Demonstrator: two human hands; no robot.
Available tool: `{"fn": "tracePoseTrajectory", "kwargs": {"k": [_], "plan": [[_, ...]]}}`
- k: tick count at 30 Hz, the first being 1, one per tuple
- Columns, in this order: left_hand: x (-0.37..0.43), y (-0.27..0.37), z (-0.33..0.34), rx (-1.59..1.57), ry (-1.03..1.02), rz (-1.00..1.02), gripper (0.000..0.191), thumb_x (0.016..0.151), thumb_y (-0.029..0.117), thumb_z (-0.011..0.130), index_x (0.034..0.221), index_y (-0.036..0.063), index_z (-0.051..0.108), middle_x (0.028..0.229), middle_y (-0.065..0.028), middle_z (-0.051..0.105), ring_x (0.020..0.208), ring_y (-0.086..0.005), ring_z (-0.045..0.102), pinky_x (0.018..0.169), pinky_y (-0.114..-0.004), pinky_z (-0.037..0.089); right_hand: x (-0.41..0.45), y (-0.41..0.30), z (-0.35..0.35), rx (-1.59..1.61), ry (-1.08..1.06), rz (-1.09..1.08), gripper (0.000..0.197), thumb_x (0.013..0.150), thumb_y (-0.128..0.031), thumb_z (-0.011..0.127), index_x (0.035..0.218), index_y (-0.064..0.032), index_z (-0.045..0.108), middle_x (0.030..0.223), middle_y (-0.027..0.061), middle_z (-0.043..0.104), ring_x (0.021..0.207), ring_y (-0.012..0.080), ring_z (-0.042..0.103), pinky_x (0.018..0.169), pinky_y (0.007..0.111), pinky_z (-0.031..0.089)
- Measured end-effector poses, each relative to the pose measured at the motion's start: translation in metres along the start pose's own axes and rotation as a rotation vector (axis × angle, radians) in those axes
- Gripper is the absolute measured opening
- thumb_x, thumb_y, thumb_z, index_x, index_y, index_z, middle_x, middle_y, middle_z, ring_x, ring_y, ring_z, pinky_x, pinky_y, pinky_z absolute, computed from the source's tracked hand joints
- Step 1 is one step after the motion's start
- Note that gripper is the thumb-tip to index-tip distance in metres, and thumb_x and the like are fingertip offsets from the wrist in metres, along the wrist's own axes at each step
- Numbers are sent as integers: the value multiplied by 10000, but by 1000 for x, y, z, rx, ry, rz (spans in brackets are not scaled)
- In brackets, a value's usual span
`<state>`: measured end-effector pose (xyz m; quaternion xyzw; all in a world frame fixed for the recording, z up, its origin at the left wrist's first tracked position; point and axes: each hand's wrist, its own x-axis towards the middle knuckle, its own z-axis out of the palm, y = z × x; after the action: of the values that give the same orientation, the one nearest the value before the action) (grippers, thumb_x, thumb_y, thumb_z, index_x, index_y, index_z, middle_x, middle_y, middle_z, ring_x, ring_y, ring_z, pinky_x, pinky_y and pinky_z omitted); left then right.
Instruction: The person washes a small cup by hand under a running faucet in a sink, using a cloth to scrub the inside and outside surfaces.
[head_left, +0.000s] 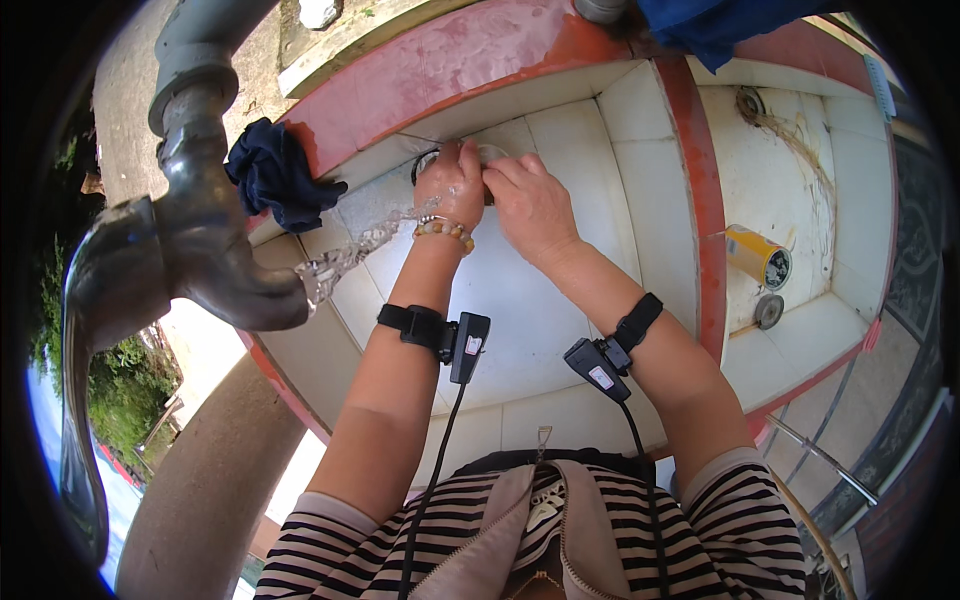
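Water runs from a metal faucet (225, 277) at the left and splashes onto my left hand (452, 187), which wears a bead bracelet (446, 229) at the wrist. Both hands are close together, low in a white-tiled basin (525, 300), near its far wall. The fingers of my right hand (531, 206) are bent beside those of the left. A pale, round-edged thing (491, 152) shows partly behind the fingers, with a darker bit below it between the hands; what it is and which hand grips it cannot be told. A dark ring (420, 166) shows left of my left hand.
A dark blue cloth (281, 176) lies on the basin's red rim (450, 67) at the left; another blue cloth (720, 26) is at the top right. The neighbouring tiled basin (780, 165) holds a yellow can (754, 255) on its side, a round drain piece (769, 310) and stringy fibres (802, 146).
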<state>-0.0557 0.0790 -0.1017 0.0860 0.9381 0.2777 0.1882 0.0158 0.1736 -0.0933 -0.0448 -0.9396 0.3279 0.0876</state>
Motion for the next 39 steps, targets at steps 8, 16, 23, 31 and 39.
{"fn": "tracePoseTrajectory", "kwargs": {"k": [8,16,23,31,39], "plan": [[1,0,5,38,55,27,423,855,390,305,922,52,551,806,-222,589,767,-387,559,670,-456,436,-2,13,5,-307,-290,-62,134,694,-68,511,810,-95,572,860,43,537,797,199,529,696,330,392],[-3,0,8,-23,102,44,379,848,366,338,932,58,543,824,-214,585,777,-394,553,671,-459,435,11,15,12,552,-603,478,266,704,-89,493,961,-37,539,904,124,564,782,236,575,583,344,436],[1,3,5,22,-65,15,476,852,415,290,1039,49,530,994,-231,548,856,-408,529,733,-434,421,0,13,2,849,-393,828,304,664,-177,538,908,5,537,806,180,566,636,271,545,564,343,432],[-1,-8,0,-548,-91,-351,547,840,501,309,1132,70,479,1087,-181,515,929,-332,539,565,-380,527,-36,14,-35,54,-240,565,405,720,-234,589,1065,-40,505,1001,121,528,769,235,545,657,336,450],[-19,-8,-14,-596,-224,-417,623,818,545,335,1170,42,437,1064,-163,505,917,-297,532,510,-344,534,-36,-28,-16,-26,-173,49,361,743,-156,602,1080,-67,507,1107,98,501,1097,245,416,942,472,274]]}}
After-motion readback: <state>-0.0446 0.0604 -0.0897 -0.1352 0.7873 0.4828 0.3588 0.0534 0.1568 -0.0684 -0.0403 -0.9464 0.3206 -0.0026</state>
